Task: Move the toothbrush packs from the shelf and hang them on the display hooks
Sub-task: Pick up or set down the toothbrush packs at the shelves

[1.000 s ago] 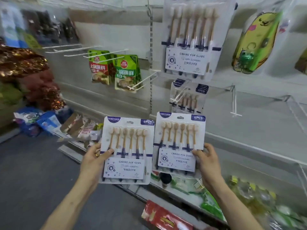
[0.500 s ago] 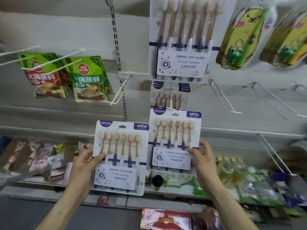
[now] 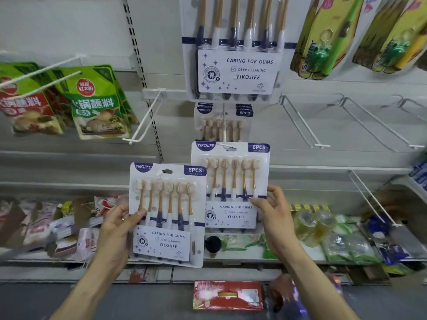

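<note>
Through the head camera I saw that I held two toothbrush packs, one in each hand. My left hand (image 3: 115,229) gripped the left pack (image 3: 168,213) by its side, thumb on the front. That pack sat low, in front of the shelf (image 3: 242,262). My right hand (image 3: 275,213) pinched the right pack (image 3: 233,181) by its right edge and had it higher up. Its top hole was right at the tip of the middle hook (image 3: 223,116).

So I think I was at the hanging step. Next I would need to line the hole up with the tip and push the pack straight back along the wire, then do the same with the other pack.

I counted six brushes in each pack. More hung packs (image 3: 221,128) were behind on that hook. I saw about three labels, but they were blurry. One top pack (image 3: 238,65) hung above, close to me. To the right were at least three more wire hooks (image 3: 320,146).
</note>
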A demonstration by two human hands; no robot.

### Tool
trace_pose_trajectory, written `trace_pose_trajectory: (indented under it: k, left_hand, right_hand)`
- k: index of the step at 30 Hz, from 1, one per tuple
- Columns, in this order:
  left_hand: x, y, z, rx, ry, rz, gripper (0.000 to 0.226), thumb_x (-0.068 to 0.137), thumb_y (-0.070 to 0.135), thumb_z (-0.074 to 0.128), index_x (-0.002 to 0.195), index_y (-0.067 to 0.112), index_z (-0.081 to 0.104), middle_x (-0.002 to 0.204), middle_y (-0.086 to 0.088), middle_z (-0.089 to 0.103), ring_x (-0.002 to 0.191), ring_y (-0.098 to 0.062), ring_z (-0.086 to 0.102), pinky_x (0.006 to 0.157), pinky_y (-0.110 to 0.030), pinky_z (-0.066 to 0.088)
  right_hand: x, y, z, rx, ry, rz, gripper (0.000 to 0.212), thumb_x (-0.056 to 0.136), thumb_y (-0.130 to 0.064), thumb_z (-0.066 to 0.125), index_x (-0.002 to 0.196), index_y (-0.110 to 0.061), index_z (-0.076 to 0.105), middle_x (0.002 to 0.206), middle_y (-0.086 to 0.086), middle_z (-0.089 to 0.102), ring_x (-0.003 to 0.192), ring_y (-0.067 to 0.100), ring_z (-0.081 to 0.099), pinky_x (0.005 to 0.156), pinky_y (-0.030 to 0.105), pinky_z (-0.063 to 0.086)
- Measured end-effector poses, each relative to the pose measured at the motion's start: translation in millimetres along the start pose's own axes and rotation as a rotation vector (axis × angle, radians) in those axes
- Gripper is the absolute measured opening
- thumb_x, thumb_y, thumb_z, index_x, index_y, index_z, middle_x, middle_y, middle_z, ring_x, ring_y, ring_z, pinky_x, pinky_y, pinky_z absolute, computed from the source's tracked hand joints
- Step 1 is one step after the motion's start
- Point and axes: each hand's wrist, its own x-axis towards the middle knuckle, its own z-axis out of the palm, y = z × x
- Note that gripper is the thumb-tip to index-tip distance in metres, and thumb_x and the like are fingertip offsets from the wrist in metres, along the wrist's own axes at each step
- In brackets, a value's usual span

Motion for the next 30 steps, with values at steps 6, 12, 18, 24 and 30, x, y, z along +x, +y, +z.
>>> trace_pose_trajectory:
  k: [6, 12, 18, 24, 30]
  left_hand:
    - [4.9, -7.9, -8.6, 0.024, 0.028, -0.002, 0.074, 0.058, 0.044, 0.101, 0.118, 0.011, 0.073, 0.150, -0.024, 0.053, 0.123, -0.048, 0.065, 0.104, -0.069, 0.050]
    - [4.2, -1.9, -4.7, -0.037, 0.020, -0.021, 0.045, 0.079, 0.017, 0.083, 0.121, 0.007, 0.070, 0.136, -0.023, 0.067, 0.107, -0.035, 0.074, 0.086, -0.045, 0.065]
    - [4.6, 3.8, -2.9, -0.027, 0.034, -0.032, 0.043, 0.083, 0.010, 0.073, 0.125, 0.005, 0.067, 0.123, -0.019, 0.074, 0.096, -0.030, 0.076, 0.079, -0.042, 0.066]
    - [9.5, -2.0, -2.9, -0.033, 0.058, -0.028, 0.030, 0.082, 0.010, 0.076, 0.111, 0.010, 0.072, 0.132, -0.022, 0.068, 0.105, -0.036, 0.074, 0.085, -0.044, 0.065]
    - [6.0, -7.2, 3.5, -0.032, 0.056, -0.053, 0.035, 0.085, 0.010, 0.073, 0.119, 0.007, 0.068, 0.116, -0.023, 0.076, 0.091, -0.029, 0.078, 0.074, -0.039, 0.066]
  right_hand:
    - [5.7, -1.6, 6.3, -0.002, -0.012, -0.008, 0.024, 0.101, -0.006, 0.063, 0.122, -0.018, 0.058, 0.107, -0.002, 0.079, 0.097, 0.023, 0.077, 0.082, 0.052, 0.065]
    - [15.1, 0.7, 17.0, 0.019, -0.015, -0.009, 0.024, 0.102, -0.005, 0.063, 0.122, -0.016, 0.057, 0.105, 0.002, 0.079, 0.096, 0.024, 0.077, 0.079, 0.044, 0.065]
    - [45.1, 3.3, 32.0, 0.038, 0.001, -0.006, 0.022, 0.102, -0.006, 0.062, 0.121, -0.015, 0.056, 0.108, 0.003, 0.077, 0.091, 0.017, 0.078, 0.068, 0.029, 0.063]
    - [110.8, 11.1, 44.8, -0.054, 0.020, -0.047, 0.022, 0.101, -0.009, 0.062, 0.118, -0.023, 0.056, 0.110, 0.011, 0.076, 0.101, 0.026, 0.074, 0.078, 0.037, 0.062]
    - [173.2, 14.1, 51.1, -0.157, 0.013, -0.076, 0.015, 0.096, -0.020, 0.060, 0.106, -0.030, 0.054, 0.110, 0.008, 0.072, 0.105, 0.030, 0.070, 0.088, 0.051, 0.058]
